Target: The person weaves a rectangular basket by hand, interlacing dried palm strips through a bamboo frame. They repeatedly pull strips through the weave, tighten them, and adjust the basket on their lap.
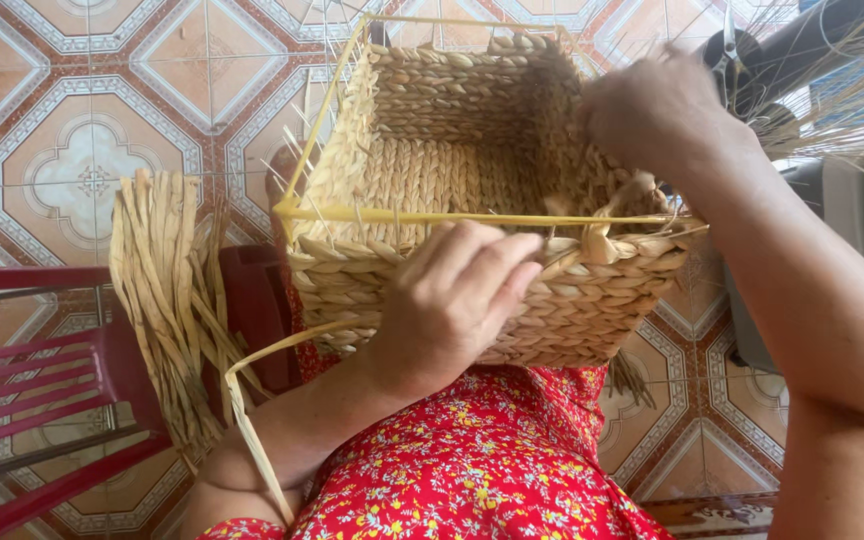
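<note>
Left hand: the left hand (pixel 452 300) curls its fingers over the near rim of the square woven straw basket (pixel 472 190), pinching a flat straw strand there.
Right hand: the right hand (pixel 652 105) is bent over the far right corner of the basket; I cannot tell whether it grips anything, because the fingers are hidden behind the hand.
Basket: it rests on the lap, on the red flowered dress (pixel 482 460), tipped so its inside shows, with a thin yellow wire frame (pixel 452 215) along the rim.
Nearby: a bundle of loose dry straw strips (pixel 167 300) lies on a dark red plastic chair (pixel 52 380).
Hard to see: the dark things at top right are cut off.
</note>
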